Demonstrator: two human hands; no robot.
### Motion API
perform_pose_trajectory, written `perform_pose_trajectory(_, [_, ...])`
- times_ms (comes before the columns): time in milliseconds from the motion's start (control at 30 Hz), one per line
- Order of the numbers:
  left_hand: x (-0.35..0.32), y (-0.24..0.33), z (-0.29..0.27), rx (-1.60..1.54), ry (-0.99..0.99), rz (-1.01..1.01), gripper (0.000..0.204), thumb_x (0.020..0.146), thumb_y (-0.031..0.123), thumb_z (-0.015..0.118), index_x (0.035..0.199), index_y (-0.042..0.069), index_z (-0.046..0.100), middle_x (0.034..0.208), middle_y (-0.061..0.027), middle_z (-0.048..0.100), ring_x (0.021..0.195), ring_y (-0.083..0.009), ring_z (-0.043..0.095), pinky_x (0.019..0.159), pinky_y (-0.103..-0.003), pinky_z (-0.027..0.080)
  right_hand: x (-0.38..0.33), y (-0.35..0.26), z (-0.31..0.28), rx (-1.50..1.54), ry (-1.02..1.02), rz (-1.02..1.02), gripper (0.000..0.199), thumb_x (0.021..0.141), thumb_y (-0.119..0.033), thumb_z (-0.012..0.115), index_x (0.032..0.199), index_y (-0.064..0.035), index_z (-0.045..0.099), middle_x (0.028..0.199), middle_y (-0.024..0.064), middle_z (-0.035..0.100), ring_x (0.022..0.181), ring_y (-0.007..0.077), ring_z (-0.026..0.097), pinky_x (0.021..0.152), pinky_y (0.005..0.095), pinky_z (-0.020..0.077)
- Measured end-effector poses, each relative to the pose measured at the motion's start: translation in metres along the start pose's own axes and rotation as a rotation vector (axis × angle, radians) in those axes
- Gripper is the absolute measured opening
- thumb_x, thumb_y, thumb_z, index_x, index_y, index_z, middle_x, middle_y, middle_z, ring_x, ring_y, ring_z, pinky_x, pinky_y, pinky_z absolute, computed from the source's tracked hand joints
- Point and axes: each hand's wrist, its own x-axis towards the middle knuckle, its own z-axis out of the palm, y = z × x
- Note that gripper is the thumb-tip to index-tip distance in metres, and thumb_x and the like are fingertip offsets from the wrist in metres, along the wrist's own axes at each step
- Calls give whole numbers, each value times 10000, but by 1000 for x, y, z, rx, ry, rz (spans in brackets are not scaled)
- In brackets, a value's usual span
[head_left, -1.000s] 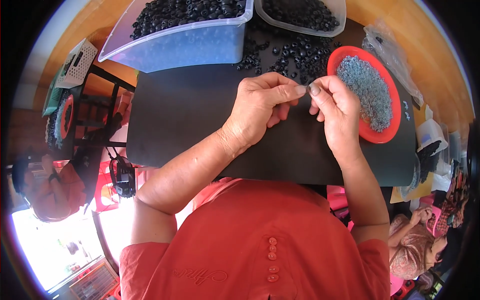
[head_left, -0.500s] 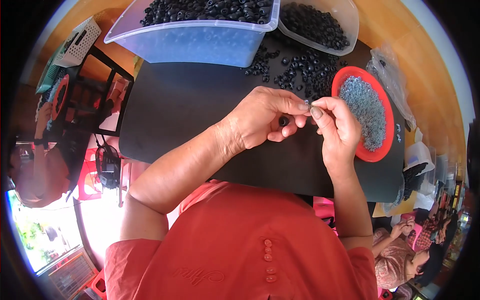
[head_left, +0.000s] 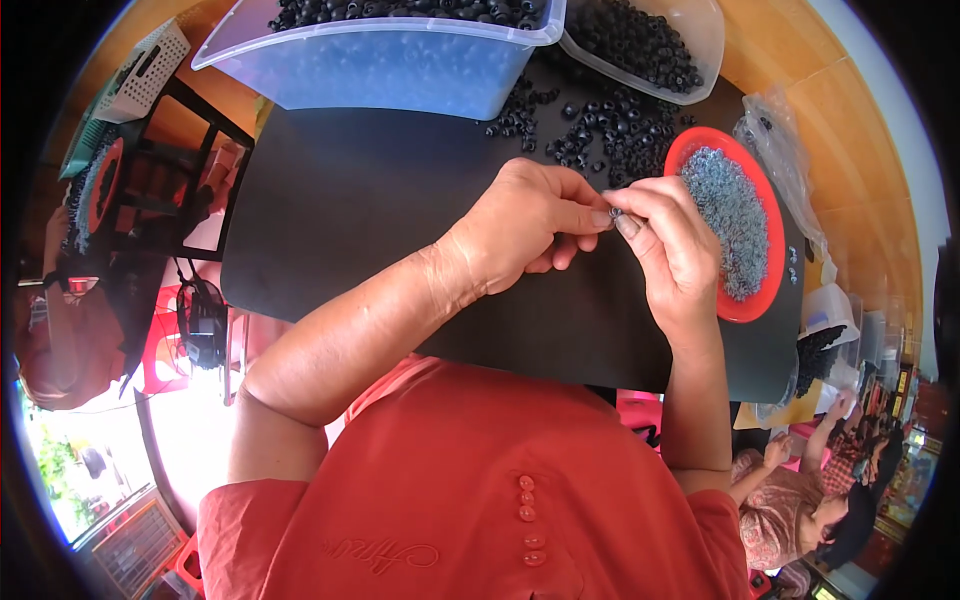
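Note:
My left hand (head_left: 535, 220) and my right hand (head_left: 675, 245) meet fingertip to fingertip above the black table (head_left: 350, 200). Thumbs and forefingers of both pinch a tiny silvery metal piece (head_left: 616, 213); its exact kind is too small to make out. The other fingers of my left hand are curled, and what lies under them is hidden. Just right of my right hand stands a red oval dish (head_left: 770, 270) heaped with small silvery metal pieces (head_left: 728, 215). Loose black plastic ring-like parts (head_left: 615, 125) lie scattered beyond my hands.
A large clear tub (head_left: 400, 70) and a smaller clear tub (head_left: 712, 50), both full of black parts, stand at the back. Clear plastic bags (head_left: 780, 145) lie at the right edge. Other people (head_left: 795, 510) sit at lower right and far left.
The black ring that showed by my left fingers is now out of sight. My fingertips have shifted slightly, and the small metal piece shows more clearly between them.

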Motion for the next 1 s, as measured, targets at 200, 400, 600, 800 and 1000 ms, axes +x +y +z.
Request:
perform_pose_trajectory(200, [0,-2,-1,42,19,41,121,872,111,681,888,-6,658,703,-42,611,530,-66,514,400,-185,322,3,-12,-4,45,-38,162,143,868,61,614,1008,32,619,898,94,602,784,179,605,674,267,486])
perform_pose_trajectory(400, [1,-4,-1,252,17,127,136,867,133,676,898,0,667,688,-14,604,543,-56,501,455,-205,364,-3,-3,0,-44,-53,36,143,861,87,607,995,35,604,894,103,600,763,187,609,671,276,496])
perform_pose_trajectory(600, [3,-11,-3,425,34,226,145,874,128,648,918,-9,666,695,-13,607,580,-64,509,528,-226,420,-6,1,1,-67,-96,84,112,876,46,610,986,22,608,860,79,602,733,154,596,607,265,467])
perform_pose_trajectory(800, [3,-14,-1,518,86,356,140,862,106,640,932,-13,658,701,-21,605,583,-71,515,541,-230,437,-9,1,3,66,28,300,122,863,16,633,984,3,627,855,55,602,722,99,569,572,240,433])
perform_pose_trajectory(1000, [5,-14,-2,511,89,341,139,865,104,634,941,-10,660,703,-18,604,584,-67,516,539,-231,436,-2,-3,5,-108,-54,-57,133,853,62,616,981,24,622,873,84,604,769,164,613,625,254,487])
